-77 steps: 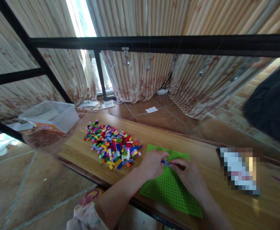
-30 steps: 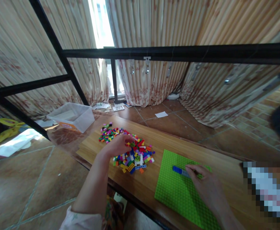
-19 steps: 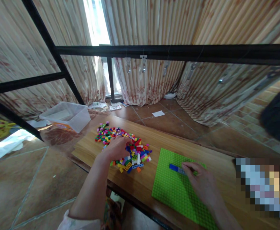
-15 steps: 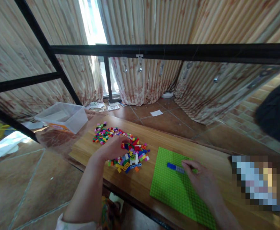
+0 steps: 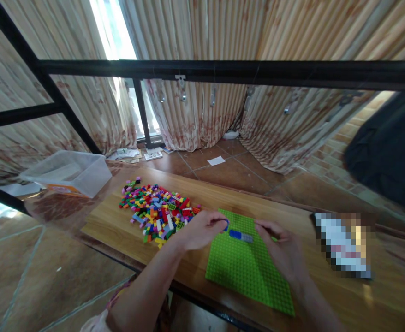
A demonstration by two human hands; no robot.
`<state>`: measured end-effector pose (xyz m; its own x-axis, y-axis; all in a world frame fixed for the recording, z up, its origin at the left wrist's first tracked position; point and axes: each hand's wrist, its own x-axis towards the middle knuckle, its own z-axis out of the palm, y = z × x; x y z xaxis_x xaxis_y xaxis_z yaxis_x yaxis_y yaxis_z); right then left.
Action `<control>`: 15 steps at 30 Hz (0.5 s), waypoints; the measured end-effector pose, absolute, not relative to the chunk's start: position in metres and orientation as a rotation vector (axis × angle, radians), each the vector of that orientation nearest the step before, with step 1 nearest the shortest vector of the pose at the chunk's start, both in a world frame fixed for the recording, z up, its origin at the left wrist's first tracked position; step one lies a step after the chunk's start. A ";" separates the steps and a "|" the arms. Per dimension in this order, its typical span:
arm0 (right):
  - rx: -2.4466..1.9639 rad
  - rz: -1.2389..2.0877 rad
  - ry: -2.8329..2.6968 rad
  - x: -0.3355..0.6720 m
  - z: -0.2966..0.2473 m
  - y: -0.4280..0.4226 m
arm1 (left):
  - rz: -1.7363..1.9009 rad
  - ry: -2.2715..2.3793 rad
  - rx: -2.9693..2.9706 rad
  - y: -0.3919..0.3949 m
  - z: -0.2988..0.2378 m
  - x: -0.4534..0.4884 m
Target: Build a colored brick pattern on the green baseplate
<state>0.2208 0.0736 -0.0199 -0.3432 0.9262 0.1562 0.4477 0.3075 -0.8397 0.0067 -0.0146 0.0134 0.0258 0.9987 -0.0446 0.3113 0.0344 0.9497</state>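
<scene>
- The left hand (image 5: 202, 229) is seen over the near-left corner of the green baseplate (image 5: 247, 272), its fingers (image 5: 219, 221) narrowed to a pinch.
- A small blue brick (image 5: 226, 225) is held at those fingertips, just above the baseplate's left edge.
- A blue strip (image 5: 240, 235) of joined bricks, grey at its right end, is seated on the baseplate's upper part, just beside the pinched brick and to its right.
- The strip is found between the two hands; touch with either cannot be confirmed.
- The right hand (image 5: 282, 245) is rested on the baseplate, with its fingers (image 5: 263, 227) bent and drawn close, the tips just beside the strip's grey end. Whether anything is held there cannot be told.
- A pile of loose bricks (image 5: 156, 211) is spread on the wooden surface (image 5: 112, 221), left of the left hand.
- A clear bin (image 5: 69, 171) is noted beyond the pile, at the surface's far-left end.
</scene>
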 end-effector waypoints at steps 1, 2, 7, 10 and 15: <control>-1.188 0.967 -1.934 0.220 -0.020 0.072 | 1.012 1.431 1.360 -0.012 0.008 0.015; -1.159 0.998 -1.947 0.220 -0.020 0.070 | 1.053 1.431 1.266 -0.010 0.004 0.023; -1.009 1.098 -2.020 0.215 -0.016 0.057 | 1.220 1.308 0.704 -0.006 -0.007 0.059; -0.983 1.048 -2.072 0.212 -0.015 0.052 | 1.280 1.231 0.538 -0.004 -0.006 0.068; -1.059 0.924 -2.093 0.211 -0.018 0.048 | 1.275 1.209 0.526 -0.001 -0.006 0.073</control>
